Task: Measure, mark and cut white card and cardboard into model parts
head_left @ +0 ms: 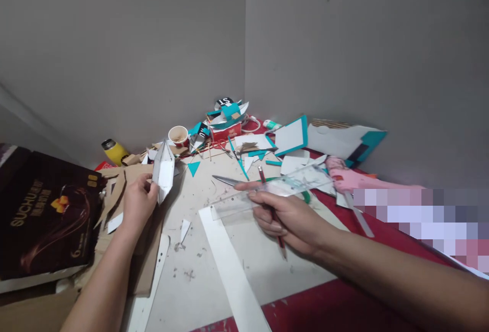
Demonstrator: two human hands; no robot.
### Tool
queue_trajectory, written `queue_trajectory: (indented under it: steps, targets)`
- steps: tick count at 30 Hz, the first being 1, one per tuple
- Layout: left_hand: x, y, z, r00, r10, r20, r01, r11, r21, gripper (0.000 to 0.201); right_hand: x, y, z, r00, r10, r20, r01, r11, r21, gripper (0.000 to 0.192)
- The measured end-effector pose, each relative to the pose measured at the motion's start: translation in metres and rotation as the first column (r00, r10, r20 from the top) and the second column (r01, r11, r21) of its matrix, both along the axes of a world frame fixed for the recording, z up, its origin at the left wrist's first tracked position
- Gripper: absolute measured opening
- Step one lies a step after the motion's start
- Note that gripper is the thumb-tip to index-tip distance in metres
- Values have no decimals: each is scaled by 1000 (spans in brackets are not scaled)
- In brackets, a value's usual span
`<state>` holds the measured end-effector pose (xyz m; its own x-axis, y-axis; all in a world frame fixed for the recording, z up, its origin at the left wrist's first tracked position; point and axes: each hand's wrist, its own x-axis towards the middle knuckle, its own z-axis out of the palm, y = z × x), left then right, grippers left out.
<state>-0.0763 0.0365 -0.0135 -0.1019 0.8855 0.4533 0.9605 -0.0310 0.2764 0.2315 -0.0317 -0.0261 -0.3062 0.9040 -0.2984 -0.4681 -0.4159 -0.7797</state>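
My left hand [141, 194] grips a small folded paper boat [165, 171], raised on the left with its hollow side facing me. In my right hand [284, 215] are a clear plastic ruler [233, 204] and a dark red pencil [281, 245], which points down toward me. The ruler's left end overlaps the top of a long white paper strip [231, 266] that runs toward the near edge. Just beyond my right fingers lie the pointed blades of scissors [225, 180], their handles partly hidden by the ruler and hand.
A dark chocolate-coloured box [46, 210] and cardboard pieces [148, 266] stand at left. Toward the corner are a paper cup [178, 136], a yellow bottle [114, 152], a teal-and-white boat model [229, 113] and paper scraps. A pink glue gun [346, 176] lies at right.
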Motion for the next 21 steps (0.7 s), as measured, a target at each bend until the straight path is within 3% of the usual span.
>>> queue_trajectory:
  steps: [3, 6, 8, 9, 11, 13, 15, 16, 18, 21]
  targets:
    - [4, -3, 9, 998, 49, -44, -52, 997, -52, 37, 1, 2, -1, 999, 49, -7, -50, 998, -41, 31]
    - [24, -17, 23, 993, 74, -97, -67, 995, 69, 43, 1, 3, -2, 997, 79, -13, -80, 993, -81, 29]
    - [46, -31, 30, 995, -103, 2, 102, 993, 53, 34, 1, 3, -2, 996, 92, -20, -93, 992, -89, 28]
    - [57, -38, 31, 978, -190, 89, 193, 981, -24, 32, 1, 3, -2, 995, 96, -24, -97, 991, -89, 28]
    - [77, -50, 30, 900, -330, 285, 402, 882, -247, 32, 1, 2, -1, 994, 104, -40, -107, 991, -85, 27]
    - [89, -56, 26, 800, -367, 475, 566, 724, -394, 27, 1, 1, 0, 991, 116, -61, -120, 990, -77, 27]
    - [92, -56, 21, 681, -300, 668, 687, 577, -441, 22, 1, 1, -1, 989, 123, -79, -128, 990, -63, 28]
    - [90, -53, 20, 627, -249, 738, 726, 530, -438, 21, 1, 1, -1, 989, 120, -84, -125, 991, -56, 27]
    - [82, -46, 17, 561, -168, 811, 756, 503, -419, 22, 1, 3, -2, 990, 109, -90, -113, 993, -46, 27]
    - [70, -35, 15, 533, -125, 837, 740, 549, -389, 24, 2, 6, -4, 993, 58, -103, -64, 996, -56, 26]
